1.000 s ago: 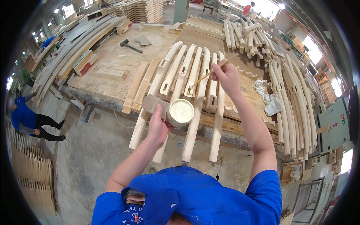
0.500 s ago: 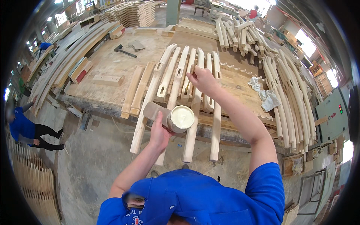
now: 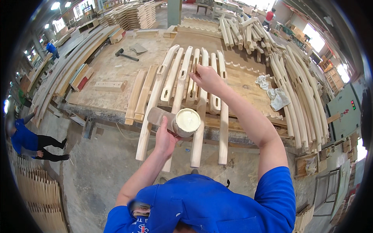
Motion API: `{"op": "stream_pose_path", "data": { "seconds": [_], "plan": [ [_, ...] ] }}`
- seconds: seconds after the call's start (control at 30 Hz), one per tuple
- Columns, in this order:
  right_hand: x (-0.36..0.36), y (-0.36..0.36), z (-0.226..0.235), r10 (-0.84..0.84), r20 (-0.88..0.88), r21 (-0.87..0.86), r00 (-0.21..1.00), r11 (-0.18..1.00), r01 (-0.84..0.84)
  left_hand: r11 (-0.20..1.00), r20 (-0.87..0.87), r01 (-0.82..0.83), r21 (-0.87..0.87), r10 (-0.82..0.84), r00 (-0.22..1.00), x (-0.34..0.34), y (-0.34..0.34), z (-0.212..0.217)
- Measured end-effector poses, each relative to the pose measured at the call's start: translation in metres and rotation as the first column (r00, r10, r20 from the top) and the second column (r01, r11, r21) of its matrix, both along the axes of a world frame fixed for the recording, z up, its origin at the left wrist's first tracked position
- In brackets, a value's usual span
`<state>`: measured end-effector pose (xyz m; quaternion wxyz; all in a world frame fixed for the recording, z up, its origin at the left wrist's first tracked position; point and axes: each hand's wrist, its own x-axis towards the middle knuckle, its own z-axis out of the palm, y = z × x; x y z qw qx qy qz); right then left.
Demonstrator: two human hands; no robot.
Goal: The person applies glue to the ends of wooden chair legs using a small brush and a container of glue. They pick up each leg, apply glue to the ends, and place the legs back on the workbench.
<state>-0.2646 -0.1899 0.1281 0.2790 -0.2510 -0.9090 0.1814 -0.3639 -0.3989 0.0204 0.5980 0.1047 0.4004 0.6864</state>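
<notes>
The left hand (image 3: pixel 166 140) had its fingers closed round a pot (image 3: pixel 187 123) of creamy paste, with a flat grey-brown piece (image 3: pixel 157 115) jutting out left of them, and what a grip that was! Ahead and to the right, the right hand (image 3: pixel 208 80) had its fingers pinched on a thin stick (image 3: pixel 192 86), angled down to a slotted wooden bar (image 3: pixel 190 101) just below and left of those fingers; whether the tip touched, you couldn't tell. Around both sets of fingers ran a row of pale bars (image 3: pixel 180 89), laid across the counter (image 3: pixel 124 72), several poking out over its near edge. Well ahead and left of the left fingers lay a hammer (image 3: pixel 126 55); off to the right of the right fingers, crumpled white cloths (image 3: pixel 278 98) sat beside another heap of bars (image 3: pixel 297 91)!
</notes>
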Motion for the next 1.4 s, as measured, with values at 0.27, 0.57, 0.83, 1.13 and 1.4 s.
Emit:
{"op": "stream_pose_path", "data": {
  "seconds": [0.27,0.57,0.83,1.13,1.4],
  "plan": [
    [-0.008,-0.001,0.004,0.004,-0.085,-0.252,0.996,0.967,-0.025,0.999,-0.018,0.002,0.034,-0.002,1.0,0.001,-0.002,0.001],
    [-0.005,-0.005,0.02,0.056,0.213,0.13,0.975,0.988,-0.086,0.999,-0.019,0.011,0.032,-0.011,1.0,0.0,-0.002,0.003],
    [0.007,-0.012,0.036,0.285,0.271,-0.068,0.919,0.958,-0.277,0.999,0.007,-0.048,0.007,0.048,0.999,0.0,-0.002,0.006],
    [0.0,-0.005,0.015,0.111,0.151,0.036,0.982,0.992,-0.118,1.0,-0.023,-0.025,0.004,0.025,0.999,-0.005,0.013,-0.001],
    [-0.007,-0.003,0.007,-0.017,0.115,0.004,0.993,1.0,0.017,0.992,-0.053,0.123,0.015,-0.122,0.991,-0.002,0.048,-0.009]
  ]
}}
